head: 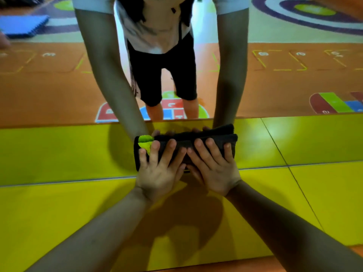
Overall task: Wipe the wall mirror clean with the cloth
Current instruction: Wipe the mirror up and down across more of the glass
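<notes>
Dark grey folded cloth (184, 141) sits low on the big wall mirror (59, 85), pinned flat under both palms, left hand (159, 173) and right hand (214, 171) side by side, fingers straight.

The left grip (159, 169) and right grip (214, 169) lie side by side, fingers spread flat on a folded dark cloth (184, 142). It rests on a yellow mat (59, 213) against the wall mirror (294, 79), which reflects both arms.
</notes>
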A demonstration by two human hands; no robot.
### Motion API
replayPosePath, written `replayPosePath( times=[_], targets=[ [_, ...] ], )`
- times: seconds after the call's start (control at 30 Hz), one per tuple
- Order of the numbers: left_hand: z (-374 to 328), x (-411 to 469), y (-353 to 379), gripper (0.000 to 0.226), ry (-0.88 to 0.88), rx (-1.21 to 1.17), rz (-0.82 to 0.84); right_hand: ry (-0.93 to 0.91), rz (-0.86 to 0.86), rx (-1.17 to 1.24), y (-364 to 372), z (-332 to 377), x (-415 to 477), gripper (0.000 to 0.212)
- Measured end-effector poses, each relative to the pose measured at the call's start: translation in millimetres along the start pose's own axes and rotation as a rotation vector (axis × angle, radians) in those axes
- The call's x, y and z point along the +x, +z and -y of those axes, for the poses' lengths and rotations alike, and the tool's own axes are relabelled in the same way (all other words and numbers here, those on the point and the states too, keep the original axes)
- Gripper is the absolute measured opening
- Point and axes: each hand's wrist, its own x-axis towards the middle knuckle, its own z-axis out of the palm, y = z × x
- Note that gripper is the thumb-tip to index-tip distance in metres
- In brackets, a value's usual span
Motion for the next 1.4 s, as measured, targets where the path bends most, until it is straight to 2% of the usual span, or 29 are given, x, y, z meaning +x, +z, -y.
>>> replayPosePath(
  times=[0.17, 0.33, 0.53, 0.63, 0.7, 0.83, 0.97, 1.13, 1.4],
  targets=[
    [-16.3, -30.4, 13.4, 0.081, -0.033, 0.011, 0.034, -0.084, 0.012, 0.005, 9.8, -1.6, -31.6, 0.083],
    [-44.1, -14.9, 16.4, 0.092, -0.1, -0.004, 0.099, -0.154, 0.06, 0.055, 1.8, -25.3, -40.0, 0.072],
    [-83.4, 12.8, 26.5, 0.072, -0.016, -0.013, 0.115, -0.199, 0.108, 0.025, -13.4, -82.5, -70.1, 0.073],
    [-101.8, 28.8, 27.8, 0.069, -0.029, 0.007, 0.147, -0.185, 0.169, 0.027, -23.9, -104.3, -74.1, 0.08],
    [-106.1, 45.3, 22.3, 0.065, -0.062, 0.029, 0.175, -0.163, 0.171, 0.024, -32.9, -113.4, -66.3, 0.076],
    [-98.4, 104.5, -5.8, 0.073, -0.075, 0.03, 0.14, -0.071, 0.083, 0.028, -56.6, -139.4, -23.3, 0.052],
    [-76.3, 186.9, -52.0, 0.069, -0.081, 0.028, 0.105, -0.04, 0.044, 0.023, -93.1, -179.3, 48.1, 0.059],
    [-50.6, 292.5, -107.7, 0.071, -0.091, 0.073, 0.081, 0.029, -0.005, 0.07, -145.4, -233.3, 145.8, 0.053],
    [-6.5, 444.6, -183.6, 0.062, -0.047, 0.077, -0.024, 0.097, -0.081, -0.067, -198.4, -305.0, 274.7, 0.058]
  ],
)
